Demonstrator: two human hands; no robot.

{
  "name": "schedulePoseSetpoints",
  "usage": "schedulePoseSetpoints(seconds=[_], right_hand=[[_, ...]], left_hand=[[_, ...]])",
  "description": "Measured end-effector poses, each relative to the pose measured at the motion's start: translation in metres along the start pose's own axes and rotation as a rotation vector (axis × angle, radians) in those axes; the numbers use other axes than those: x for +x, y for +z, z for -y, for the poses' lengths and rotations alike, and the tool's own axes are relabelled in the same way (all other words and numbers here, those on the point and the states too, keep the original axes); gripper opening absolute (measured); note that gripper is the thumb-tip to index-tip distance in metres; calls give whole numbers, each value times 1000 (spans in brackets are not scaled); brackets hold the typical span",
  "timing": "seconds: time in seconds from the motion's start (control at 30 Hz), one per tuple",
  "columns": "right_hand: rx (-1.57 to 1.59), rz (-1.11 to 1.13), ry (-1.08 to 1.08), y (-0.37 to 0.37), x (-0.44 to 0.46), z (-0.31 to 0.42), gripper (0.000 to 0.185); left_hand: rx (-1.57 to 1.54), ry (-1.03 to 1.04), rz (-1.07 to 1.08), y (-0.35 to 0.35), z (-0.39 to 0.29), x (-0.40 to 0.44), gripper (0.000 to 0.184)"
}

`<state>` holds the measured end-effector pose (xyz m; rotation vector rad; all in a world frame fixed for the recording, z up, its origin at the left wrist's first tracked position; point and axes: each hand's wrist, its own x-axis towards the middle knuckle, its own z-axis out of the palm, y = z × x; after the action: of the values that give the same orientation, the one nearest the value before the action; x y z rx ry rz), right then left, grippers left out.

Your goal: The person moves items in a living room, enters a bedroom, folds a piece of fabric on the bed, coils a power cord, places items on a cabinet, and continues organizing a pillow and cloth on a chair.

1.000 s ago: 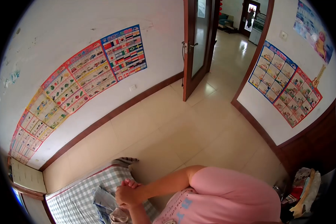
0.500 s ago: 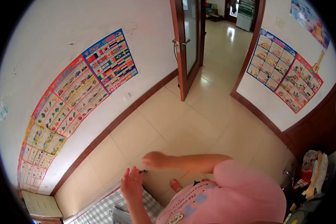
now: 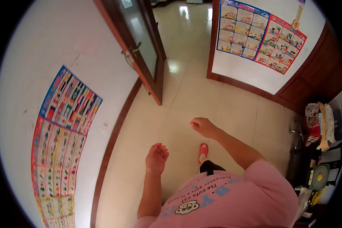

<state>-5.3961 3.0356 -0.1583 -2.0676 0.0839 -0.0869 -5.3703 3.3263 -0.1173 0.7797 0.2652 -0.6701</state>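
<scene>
My left hand (image 3: 157,159) is raised over the tiled floor, palm partly turned up. Its fingers are loosely bent and a little apart, and no object shows in it. Farther forward and to the right, my right hand (image 3: 203,127) hangs with its fingers curled in. The inside of that grip is hidden, so I cannot make out whether it holds anything. Neither hand touches the other or any surface. Below them are my pink shirt (image 3: 231,193) and one foot in a red slipper (image 3: 203,149).
A wooden door with a glass pane (image 3: 140,49) stands open ahead on the left. Picture posters hang on the left wall (image 3: 60,140) and right wall (image 3: 260,36). Cloths (image 3: 317,125) and a small green fan-like object (image 3: 320,177) crowd the right side.
The view has swung and moved forward along the floor; the checked cloth at lower left is gone from sight. My right hand has shifted right, and my left hand's fingers are more bent.
</scene>
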Motion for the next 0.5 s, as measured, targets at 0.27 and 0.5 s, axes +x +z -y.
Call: schedulePoseSetpoints(seconds=[0.27,0.5], right_hand=[[31,-19,83,-155,179,-77,19],[79,-122,102,-237,350,-121,21]], left_hand=[[43,-115,1,134,-21,239,19],[118,-180,-16,217,-73,425,18]])
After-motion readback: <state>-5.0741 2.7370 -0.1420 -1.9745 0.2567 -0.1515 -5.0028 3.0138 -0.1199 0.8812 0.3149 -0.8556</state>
